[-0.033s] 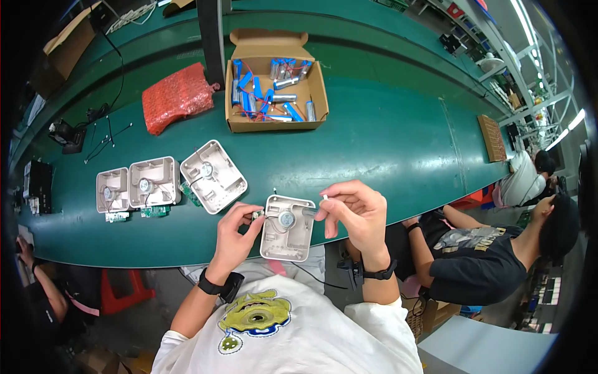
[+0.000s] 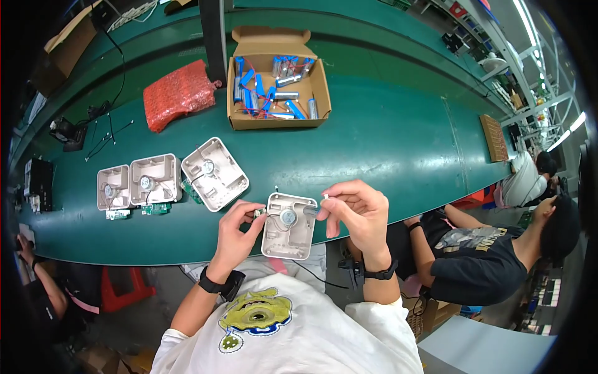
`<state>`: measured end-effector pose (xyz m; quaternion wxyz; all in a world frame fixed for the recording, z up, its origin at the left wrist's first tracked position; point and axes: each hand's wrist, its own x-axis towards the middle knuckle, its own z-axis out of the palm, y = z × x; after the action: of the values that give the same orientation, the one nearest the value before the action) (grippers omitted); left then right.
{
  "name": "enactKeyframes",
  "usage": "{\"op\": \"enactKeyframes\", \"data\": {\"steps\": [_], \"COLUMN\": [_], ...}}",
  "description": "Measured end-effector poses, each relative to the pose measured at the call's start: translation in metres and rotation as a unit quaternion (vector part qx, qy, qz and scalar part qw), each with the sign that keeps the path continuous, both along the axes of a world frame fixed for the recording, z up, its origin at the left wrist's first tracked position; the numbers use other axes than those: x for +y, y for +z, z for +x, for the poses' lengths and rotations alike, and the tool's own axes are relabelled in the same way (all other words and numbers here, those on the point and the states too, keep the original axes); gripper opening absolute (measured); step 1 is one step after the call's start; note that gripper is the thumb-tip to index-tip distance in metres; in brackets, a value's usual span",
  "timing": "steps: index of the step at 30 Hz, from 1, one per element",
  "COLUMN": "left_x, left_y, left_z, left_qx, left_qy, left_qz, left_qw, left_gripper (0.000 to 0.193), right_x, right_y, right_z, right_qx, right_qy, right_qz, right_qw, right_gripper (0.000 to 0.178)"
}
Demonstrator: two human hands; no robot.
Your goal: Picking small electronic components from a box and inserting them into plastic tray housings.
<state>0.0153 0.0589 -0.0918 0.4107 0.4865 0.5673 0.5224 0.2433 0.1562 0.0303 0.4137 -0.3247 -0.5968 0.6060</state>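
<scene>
In front of me, at the table's near edge, lies an open light-grey plastic housing (image 2: 272, 242) with a round silver speaker (image 2: 288, 217) and thin dark wires inside. My left hand (image 2: 238, 227) is at its left side, thumb and fingers closed on a small green circuit board (image 2: 259, 214), partly hidden by the fingertips. To the right of the housing, my right hand (image 2: 356, 209) is raised, pinching a small white connector (image 2: 326, 197) between thumb and forefinger. A greyish piece (image 2: 311, 212) shows between the housing and that hand; I cannot tell what it is.
Three similar housings (image 2: 215, 174) lie at the left, with green boards (image 2: 156, 209) beside them. A cardboard box (image 2: 277, 123) of blue and silver wired batteries stands behind, next to a red bubble-wrap package (image 2: 179, 96). A co-worker (image 2: 479, 243) sits at the right.
The whole view has shifted very slightly. Both hands keep their grip and place beside the housing.
</scene>
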Motion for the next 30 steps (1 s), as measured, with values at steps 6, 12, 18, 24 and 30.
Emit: {"op": "enactKeyframes", "data": {"steps": [6,12,18,24,30], "left_x": [-0.001,-0.004,-0.006,-0.004,-0.005], "left_y": [0.011,0.011,0.011,0.015,0.021], "left_z": [0.005,0.006,0.008,0.015,0.017], "left_qx": [0.027,0.043,0.043,0.069,0.106], "left_qy": [0.011,0.030,0.042,0.078,0.081], "left_qz": [-0.002,0.000,-0.004,0.050,0.081], "left_qw": [1.000,0.999,0.998,0.993,0.988], "left_gripper": [0.022,0.021,0.021,0.024,0.026], "right_x": [-0.009,-0.018,-0.029,-0.038,-0.039], "right_y": [-0.002,-0.010,-0.020,-0.034,-0.034], "right_z": [-0.005,-0.013,-0.029,-0.055,-0.065], "right_qx": [-0.060,-0.117,-0.281,-0.353,-0.425], "right_qy": [-0.023,-0.043,-0.076,-0.058,-0.032], "right_qz": [0.024,0.081,0.285,0.381,0.390], "right_qw": [0.998,0.989,0.913,0.853,0.816], "right_gripper": [0.009,0.009,0.013,0.013,0.011]}}
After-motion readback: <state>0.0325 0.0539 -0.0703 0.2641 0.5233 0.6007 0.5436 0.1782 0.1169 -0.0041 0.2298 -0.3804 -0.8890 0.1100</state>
